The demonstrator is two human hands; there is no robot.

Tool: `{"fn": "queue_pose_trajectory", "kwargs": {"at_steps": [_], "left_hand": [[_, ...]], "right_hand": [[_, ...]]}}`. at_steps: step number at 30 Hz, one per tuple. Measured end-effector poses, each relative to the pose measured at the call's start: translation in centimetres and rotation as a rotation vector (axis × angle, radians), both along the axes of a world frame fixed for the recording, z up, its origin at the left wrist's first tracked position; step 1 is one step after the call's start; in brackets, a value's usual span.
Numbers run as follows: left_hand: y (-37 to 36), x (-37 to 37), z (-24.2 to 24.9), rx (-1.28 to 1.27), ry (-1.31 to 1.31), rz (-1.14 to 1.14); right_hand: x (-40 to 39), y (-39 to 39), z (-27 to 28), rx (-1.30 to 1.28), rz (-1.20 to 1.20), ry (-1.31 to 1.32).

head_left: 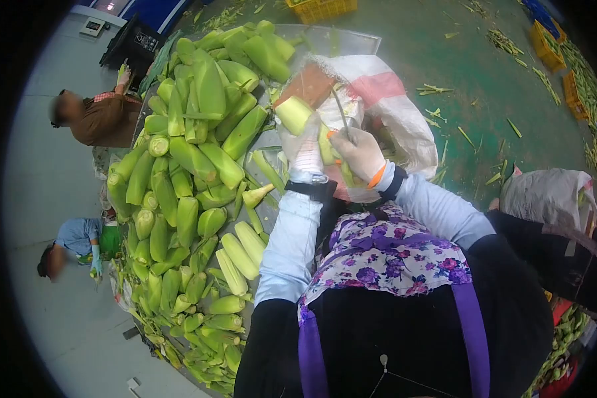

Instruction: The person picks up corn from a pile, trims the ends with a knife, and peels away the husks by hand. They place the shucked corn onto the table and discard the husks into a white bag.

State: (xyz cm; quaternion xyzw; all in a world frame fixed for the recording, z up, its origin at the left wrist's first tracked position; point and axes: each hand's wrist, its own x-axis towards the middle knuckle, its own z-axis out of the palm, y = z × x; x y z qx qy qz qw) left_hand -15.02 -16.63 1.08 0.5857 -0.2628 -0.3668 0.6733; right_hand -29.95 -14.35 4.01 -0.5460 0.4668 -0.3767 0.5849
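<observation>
Head view: left hand [306, 149] grips a corn cob [294, 114] upright, right hand [359, 154] clasps a knife [341, 111] just beside it.

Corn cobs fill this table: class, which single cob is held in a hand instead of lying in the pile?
The cob gripped in the left hand, cut end up, before the white sack. The right hand holds a knife; other cobs lie loose.

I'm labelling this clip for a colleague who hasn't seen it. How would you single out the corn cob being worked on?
Start at the big heap of green corn on the metal table. At its right edge, over a white sack, two gloved hands meet. The left hand grips the cob, the only one lifted off the heap, its pale cut end facing up beside the knife in the right hand.
</observation>
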Motion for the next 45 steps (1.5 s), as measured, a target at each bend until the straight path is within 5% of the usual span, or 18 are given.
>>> {"fn": "queue_pose_trajectory", "kwargs": {"at_steps": [1, 2, 3, 5, 8, 11, 13, 14, 18, 31, 37, 38, 45], "left_hand": [[-0.7, 0.2, -0.7, 0.007, -0.121, 0.003], [-1.6, 2.8, -1.7, 0.148, 0.045, 0.039], [-0.9, 4.5, -1.5, 0.077, 0.662, 0.088], [-0.6, 8.2, -5.6, 0.073, 0.382, 0.154], [0.3, 9.4, -2.0, 0.160, 0.514, 0.199], [0.6, 9.4, -3.3, -0.033, 0.633, -0.032], [1.8, 6.0, 0.1, -0.144, 0.673, -0.250], [2.2, 4.7, 1.3, -0.195, 0.607, -0.333], [4.0, 2.7, 2.1, -0.164, 0.506, -0.513], [5.6, 2.3, 2.1, -0.062, 0.163, -0.662], [6.3, 2.5, 3.9, -0.052, 0.149, -0.779], [6.3, 2.4, 4.0, -0.069, 0.148, -0.787], [6.2, 0.4, 2.2, -0.150, 0.271, -0.480]], "right_hand": [[0.3, -0.1, -0.3, 0.079, -0.050, -0.058], [-1.5, 1.0, -0.1, 0.053, 0.052, 0.035], [-3.1, 2.0, 0.2, 0.043, 0.040, -0.021], [-6.5, 2.5, 3.7, 0.052, 0.071, 0.043], [-8.6, 0.7, 1.2, -0.259, -0.015, 0.239], [-8.1, -3.6, -3.1, -0.277, 0.035, 0.384], [-7.3, -5.8, -4.9, -0.288, 0.139, 0.445], [-7.1, -6.7, -7.2, -0.671, 0.094, 0.526], [-4.4, -4.9, 0.2, -0.319, 0.240, 0.222], [-3.6, -3.6, 1.9, -0.367, 0.318, 0.120], [-4.4, -3.3, 3.3, 0.255, 0.205, 0.053], [-4.1, -2.9, 2.3, 0.198, 0.188, 0.005], [-1.8, -2.2, -0.3, 0.084, -0.100, -0.321]]}}
